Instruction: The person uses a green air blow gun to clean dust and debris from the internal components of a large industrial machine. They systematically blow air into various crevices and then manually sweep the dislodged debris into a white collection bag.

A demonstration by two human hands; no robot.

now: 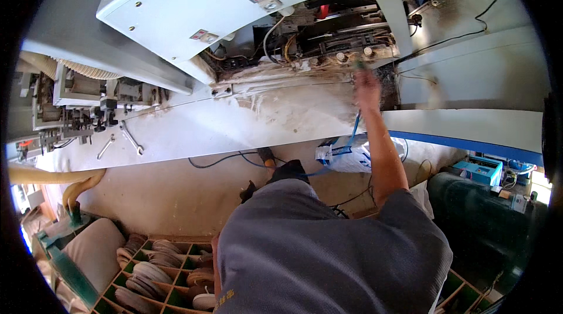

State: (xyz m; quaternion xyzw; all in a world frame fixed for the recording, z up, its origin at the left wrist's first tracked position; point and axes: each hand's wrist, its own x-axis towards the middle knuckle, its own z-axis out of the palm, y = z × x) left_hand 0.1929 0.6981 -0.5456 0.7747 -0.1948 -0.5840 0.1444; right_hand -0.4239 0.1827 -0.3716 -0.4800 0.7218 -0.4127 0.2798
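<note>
- Thin blue hose [355, 124]: one, below blurred right hand [368, 90], crossing front edge of white metal ledge [234, 129]; grip, cannot tell.
- Left hand: out of view, cannot tell.
- Two silver spanners [131, 138] leftward; ledge stretches between.

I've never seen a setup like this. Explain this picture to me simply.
There is no robot here: a person works bare-handed, and the one picture comes from a camera worn on the head, looking down. Its wide lens bends straight edges.

The grey shirt below is the wearer's own. The right hand is stretched out over the dusty, open part of a machine with a white cover. Something small and green shows at the fingers, too blurred to name; a blue hose hangs below the hand. The left hand is out of sight.

On the white ledge, toward the left, lie two wrenches. At the bottom, a divided box holds round discs.
</note>
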